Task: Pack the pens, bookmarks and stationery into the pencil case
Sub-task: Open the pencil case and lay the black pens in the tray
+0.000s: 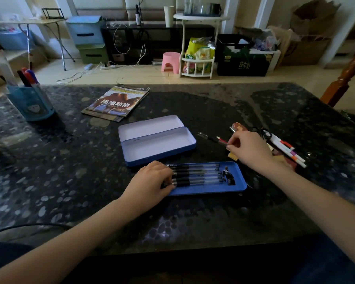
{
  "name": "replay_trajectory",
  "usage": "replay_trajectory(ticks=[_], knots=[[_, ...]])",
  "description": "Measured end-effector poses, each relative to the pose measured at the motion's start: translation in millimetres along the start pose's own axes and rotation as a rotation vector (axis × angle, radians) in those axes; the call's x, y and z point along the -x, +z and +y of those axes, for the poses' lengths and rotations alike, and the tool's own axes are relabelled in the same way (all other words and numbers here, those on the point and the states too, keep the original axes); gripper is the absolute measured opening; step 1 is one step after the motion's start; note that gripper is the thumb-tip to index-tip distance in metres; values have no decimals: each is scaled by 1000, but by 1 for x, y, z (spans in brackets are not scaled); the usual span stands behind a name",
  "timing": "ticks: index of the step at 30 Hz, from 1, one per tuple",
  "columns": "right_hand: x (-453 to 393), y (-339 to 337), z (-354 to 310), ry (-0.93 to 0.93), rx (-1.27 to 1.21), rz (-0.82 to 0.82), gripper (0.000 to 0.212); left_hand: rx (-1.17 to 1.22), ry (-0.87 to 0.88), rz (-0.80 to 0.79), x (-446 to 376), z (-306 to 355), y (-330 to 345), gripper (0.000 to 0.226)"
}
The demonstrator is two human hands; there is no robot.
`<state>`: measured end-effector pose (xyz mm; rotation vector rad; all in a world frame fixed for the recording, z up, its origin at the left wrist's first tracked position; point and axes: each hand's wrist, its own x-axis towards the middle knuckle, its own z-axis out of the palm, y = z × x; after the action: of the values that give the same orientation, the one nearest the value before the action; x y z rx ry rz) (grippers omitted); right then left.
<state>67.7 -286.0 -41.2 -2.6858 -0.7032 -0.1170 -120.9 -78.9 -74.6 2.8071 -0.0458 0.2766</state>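
While the dark stone table (74, 181) carries everything, the biggest task thing on it is the open pencil case (158, 140), a blue tin w/ its lid folded back and both halves showing bare white inside. Just in front of it lies the blue inner tray (207, 189), separate from the case, w/ a row of black pens (197, 174) laid side by side in it and a small dark clip-like item at its right end, too small to identify.

The left hand (150, 181) rests on the left end of the tray, fingers curled over the pen ends, steadying them more than lifting, as far as I can judge. The right hand (252, 148) pinches a red pencil (221, 141) at the pile of loose stationery, next to a black pen (206, 136), white markers (287, 150) and what seems a bookmark (239, 126).

Step in hand, I think: filling the tray, approx. halfway. Next move needs the pencil carried over and laid parallel to the pens, then the tray set into the case
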Motion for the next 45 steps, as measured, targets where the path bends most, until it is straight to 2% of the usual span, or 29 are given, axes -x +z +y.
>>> replay_trajectory(ticks=[5, 9, 12, 14, 22, 27, 33, 35, 36, 38, 39, 42, 45], knots=[[11, -4, -16, -142, -182, -196, 4, -22, -11, -43, -2, -1, -7, 16], [18, -14, -26, -218, -268, -417, 6, -7, -107, -30, -3, -3, -7, 18], [23, -19, -29, -236, -228, -605, 9, 21, -156, -39, -3, -6, -6, 20], [25, -17, -31, -261, -185, -650, 11, 30, -174, -32, -4, -8, -7, 22], [36, 6, -43, -345, -134, -582, 12, 243, -262, -177, -11, -17, -21, 15], [37, 11, -42, -329, -117, -559, 16, 266, -251, -153, -10, -14, -17, 13], [34, 10, -42, -272, -198, -605, 18, 268, -208, -194, -10, -12, -16, 25], [23, 0, -37, -216, -242, -533, 13, 268, -205, -196, -9, -12, -14, 27], [15, -6, -32, -188, -224, -447, 10, 275, -203, -197, -8, -12, -13, 27], [0, -15, -15, -109, -77, -265, 6, 282, -201, -206, -8, -12, -11, 28], [-6, -18, -6, -57, 42, -216, 11, 284, -202, -211, -8, -11, -11, 28], [-16, -18, 20, 75, 377, -264, 28, 287, -196, -204, -8, -12, -10, 27], [-17, -14, 32, 131, 455, -268, 31, 312, -198, -199, -7, -11, -9, 27]])
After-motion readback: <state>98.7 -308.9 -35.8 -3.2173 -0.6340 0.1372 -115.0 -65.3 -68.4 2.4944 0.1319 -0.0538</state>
